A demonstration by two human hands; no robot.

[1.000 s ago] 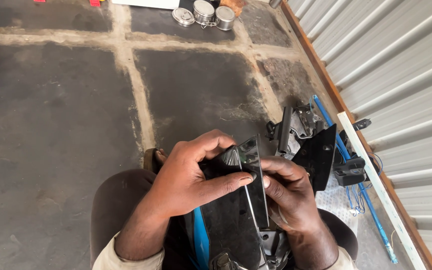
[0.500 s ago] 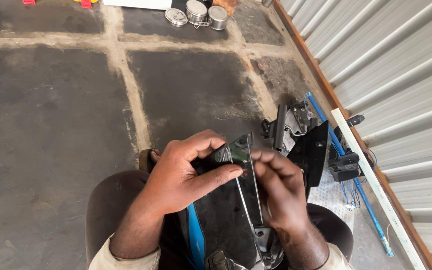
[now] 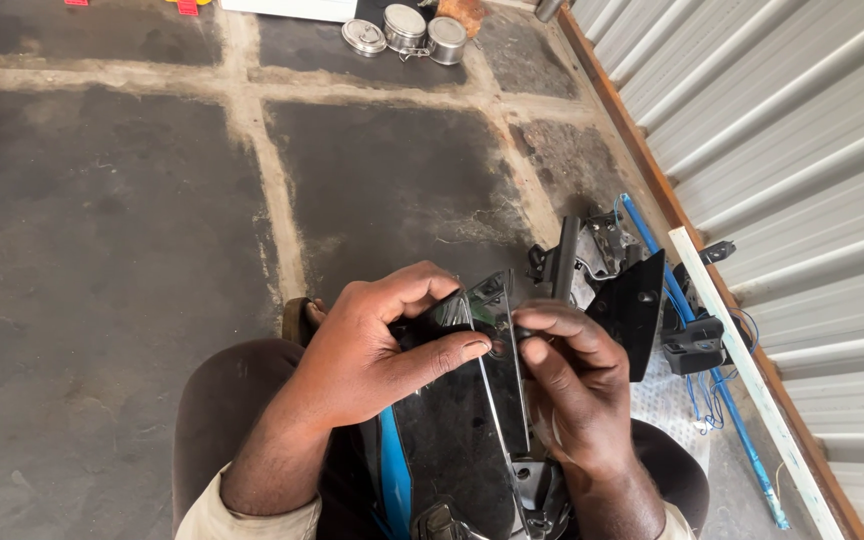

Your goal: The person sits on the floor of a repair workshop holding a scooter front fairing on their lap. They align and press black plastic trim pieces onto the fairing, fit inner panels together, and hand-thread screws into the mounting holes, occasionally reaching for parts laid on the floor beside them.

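A shiny black panel (image 3: 462, 440) lies on the person's lap, low in the middle of the view. It is long and thin. Its long side runs from the belly up and away, and its pointed tip is at the far end, between the two hands. A thin silver strip (image 3: 500, 420) runs along it the same way, and a blue stripe (image 3: 389, 475) runs down its left side.

The left hand (image 3: 372, 355) wraps over the top left edge of the panel. The fingers curl over the tip and the thumb presses flat on the face, so this hand is gripping the panel. The right hand (image 3: 567, 385) is just on the other side. Its fingertips pinch together at the tip of the panel, touching it. It may hold something tiny there, but I cannot tell. Both hands are at the tip, almost touching each other.

Just past the right hand sits a heap of black parts (image 3: 632, 300) on the floor, with a blue rod (image 3: 697, 340) beside it. A ribbed metal wall (image 3: 802, 180) is close on the right, so that side is tight. The dark floor (image 3: 112, 260) to the left and ahead is wide. Far ahead stand some metal tins (image 3: 407, 30).
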